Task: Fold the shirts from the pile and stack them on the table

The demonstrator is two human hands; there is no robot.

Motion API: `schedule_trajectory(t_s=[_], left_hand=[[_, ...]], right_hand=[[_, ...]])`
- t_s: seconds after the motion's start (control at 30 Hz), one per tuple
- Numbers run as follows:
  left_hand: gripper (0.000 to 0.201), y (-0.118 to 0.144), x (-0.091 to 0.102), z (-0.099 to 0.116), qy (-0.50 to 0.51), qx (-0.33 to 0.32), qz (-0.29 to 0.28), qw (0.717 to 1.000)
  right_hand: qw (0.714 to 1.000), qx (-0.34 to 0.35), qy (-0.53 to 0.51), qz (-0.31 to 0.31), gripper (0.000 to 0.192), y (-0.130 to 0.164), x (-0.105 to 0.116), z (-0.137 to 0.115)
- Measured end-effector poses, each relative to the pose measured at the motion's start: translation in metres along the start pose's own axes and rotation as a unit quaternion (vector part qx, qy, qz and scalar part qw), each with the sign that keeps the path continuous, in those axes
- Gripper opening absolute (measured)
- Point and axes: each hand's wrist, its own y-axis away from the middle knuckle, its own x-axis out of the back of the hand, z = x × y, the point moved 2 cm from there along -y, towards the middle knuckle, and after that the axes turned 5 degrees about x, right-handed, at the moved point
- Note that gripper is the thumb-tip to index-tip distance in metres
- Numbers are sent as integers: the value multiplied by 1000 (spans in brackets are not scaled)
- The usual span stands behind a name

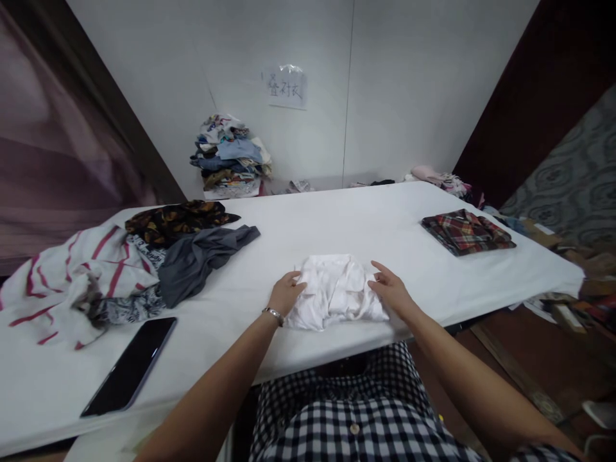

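Checked shirt point(356, 417), nearest. Left hand point(285, 292) and right hand point(391, 289) are flanking the folded white garment point(334, 292), loosely curled fingers touching opposite edges; equally near.

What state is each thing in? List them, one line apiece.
white garment: folded into a compact bundle, lying near the table's front edge
left hand: resting on the garment's left edge
right hand: resting on the garment's right edge, fingers extended
plaid shirt: folded flat, lying to the right
grey garment: unfolded, crumpled
striped garment: unfolded, heaped
phone: lying flat, screen dark
clothes pile: stacked by the wall
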Motion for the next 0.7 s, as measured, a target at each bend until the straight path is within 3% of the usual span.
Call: schedule_trajectory(t_s=[0.17,0.27,0.33,0.5,0.6,0.7], left_hand=[[44,-1,5,-9,-129,-19,25,991],[54,-1,17,-11,-161,-10,49,986],[58,-4,19,-9,-168,7,36,985],[41,-18,5,4,-194,9,-32,980],[30,-24,-1,9,-223,6,-32,974],[34,-25,0,11,-226,-1,-29,974]], right_hand=[[990,12,137,-14,56,-1,6,12],[988,40,152,12,57,1,16,18],[987,37,153,12,59,-1,17,19],[982,-22,183,-42,67,-23,1,14],[972,19,226,-60,67,-35,-9,14],[966,36,248,-69,65,-38,-9,13]])
